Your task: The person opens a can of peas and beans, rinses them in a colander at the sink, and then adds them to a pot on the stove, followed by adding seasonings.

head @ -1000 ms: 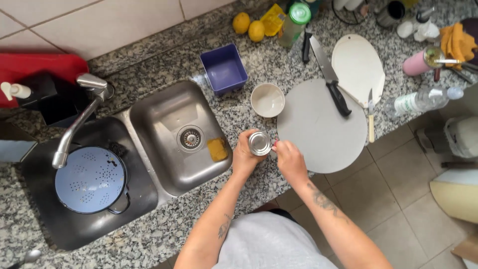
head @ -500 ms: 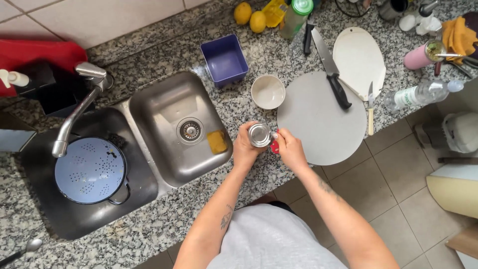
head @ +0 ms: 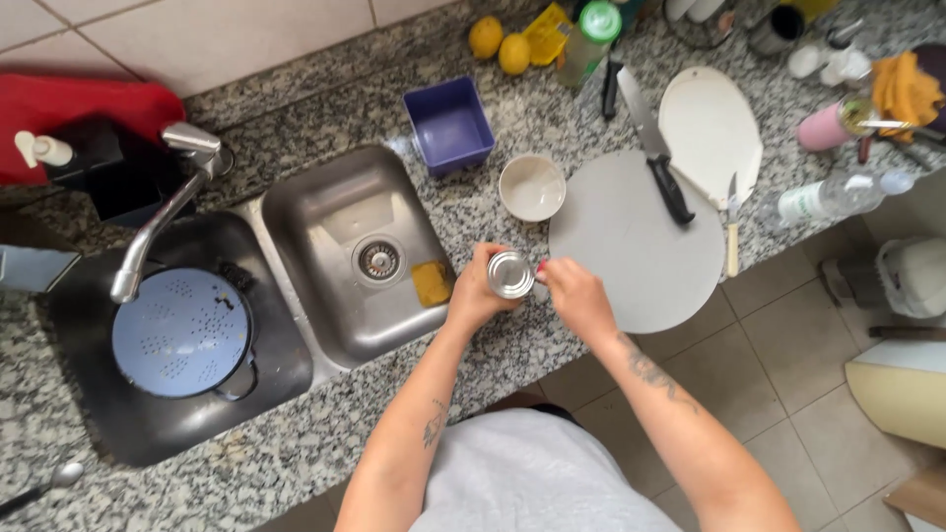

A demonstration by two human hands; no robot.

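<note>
A small metal can (head: 510, 274) stands upright over the granite counter (head: 325, 433), just right of the steel sink (head: 325, 222). My left hand (head: 480, 293) wraps around the can's left side. My right hand (head: 576, 293) is at the can's right rim, fingertips touching its top edge. A white bowl (head: 532, 187) sits just behind the can. A round grey board (head: 631, 256) lies to the right of my right hand.
A yellow sponge (head: 431, 283) lies in the steel sink. A blue colander (head: 182, 333) sits in the dark left basin under the tap (head: 163, 212). Behind are a purple box (head: 449, 125), lemons (head: 499, 45), a black-handled knife (head: 658, 148) and a white board (head: 711, 133).
The view has shifted slightly. Both hands stay on the can in about the same spot on the counter; my right hand's fingers have moved along its rim.
</note>
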